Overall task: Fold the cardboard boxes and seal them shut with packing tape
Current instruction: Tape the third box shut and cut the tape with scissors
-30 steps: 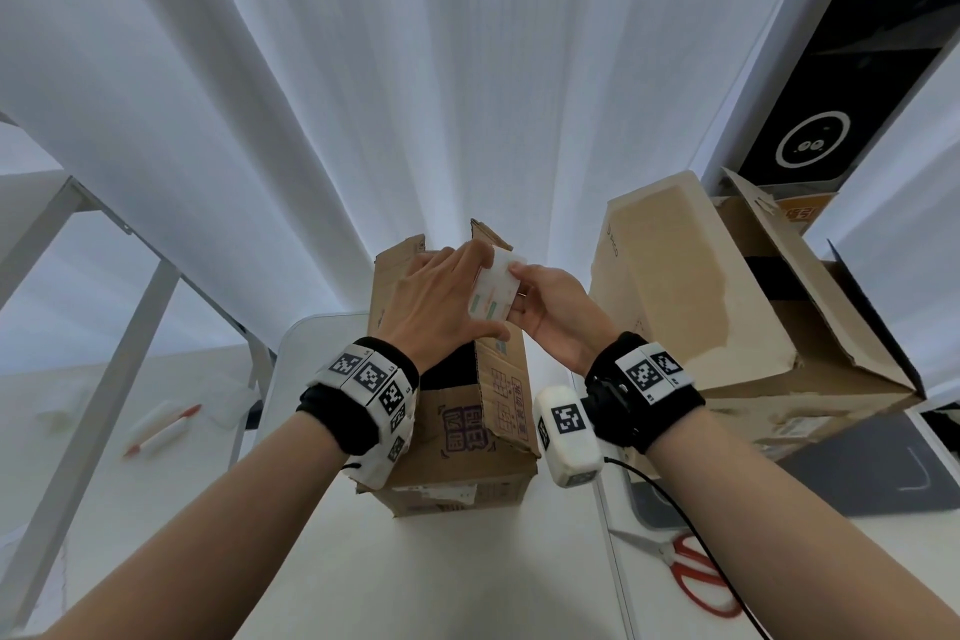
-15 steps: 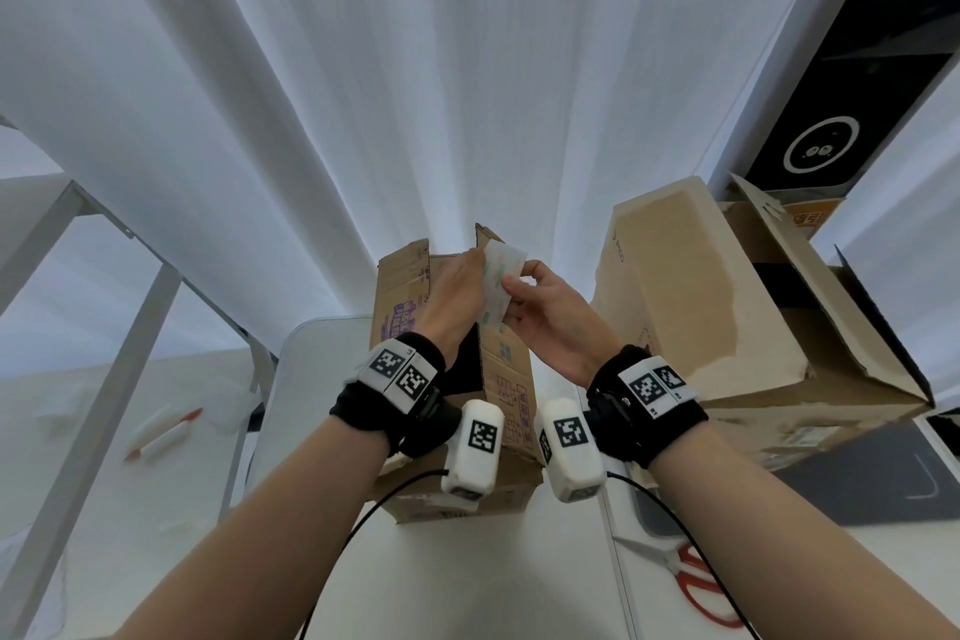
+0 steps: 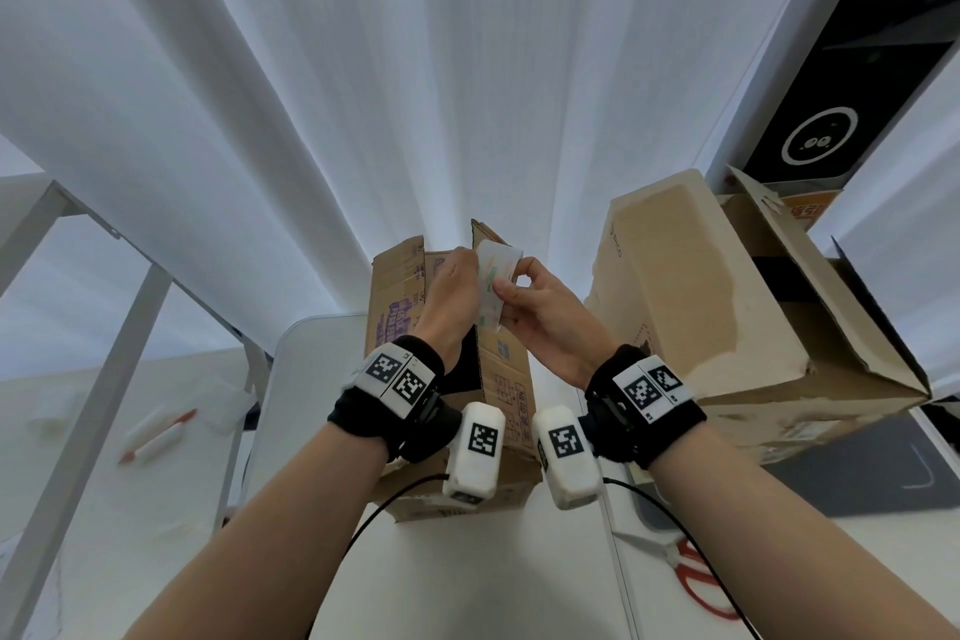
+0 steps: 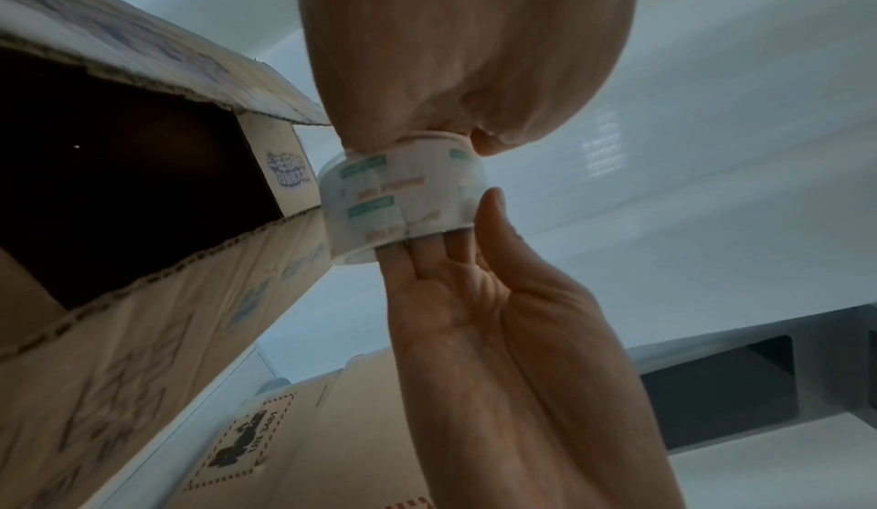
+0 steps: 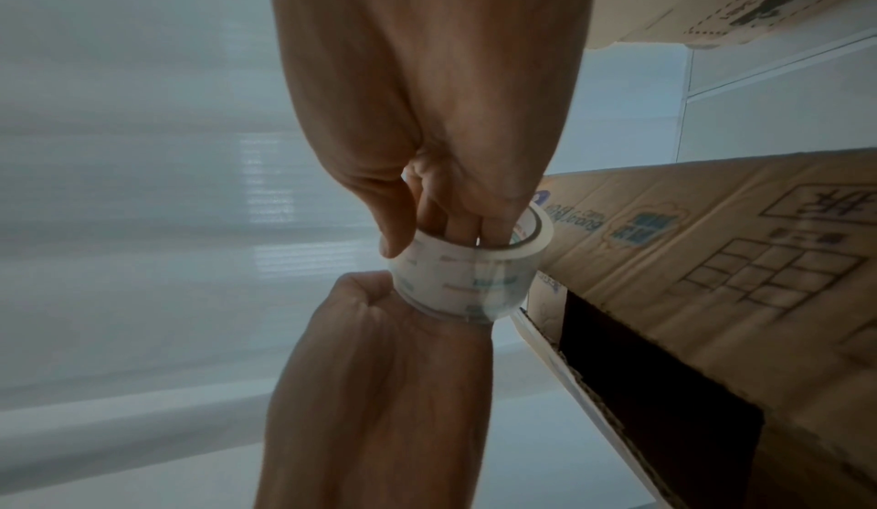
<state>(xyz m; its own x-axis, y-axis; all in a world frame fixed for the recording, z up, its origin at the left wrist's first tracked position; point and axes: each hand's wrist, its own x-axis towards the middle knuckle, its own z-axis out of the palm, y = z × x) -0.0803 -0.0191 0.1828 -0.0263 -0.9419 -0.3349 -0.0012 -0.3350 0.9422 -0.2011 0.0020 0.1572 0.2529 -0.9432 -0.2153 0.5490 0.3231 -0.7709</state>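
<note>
Both hands on the tape roll (image 3: 493, 283) by the near box (image 3: 498, 379): right hand (image 3: 540, 312) w/ fingers thru the core, left hand (image 3: 449, 296) pinching the rim, prob hunting the tape end, needs peeling next.

Head view bright, diffuse backlight through white curtain (image 3: 415, 68); strong wide-angle stretch at edges, straight lines bowed. Wrist views dimmer, bluish cast, soft grain. Box interior (image 4: 118, 179) near black. Print on box (image 5: 712, 254) motion-blurred. Tape roll (image 4: 403, 198) fairly sharp, slight sheen. Shadows soft.
</note>
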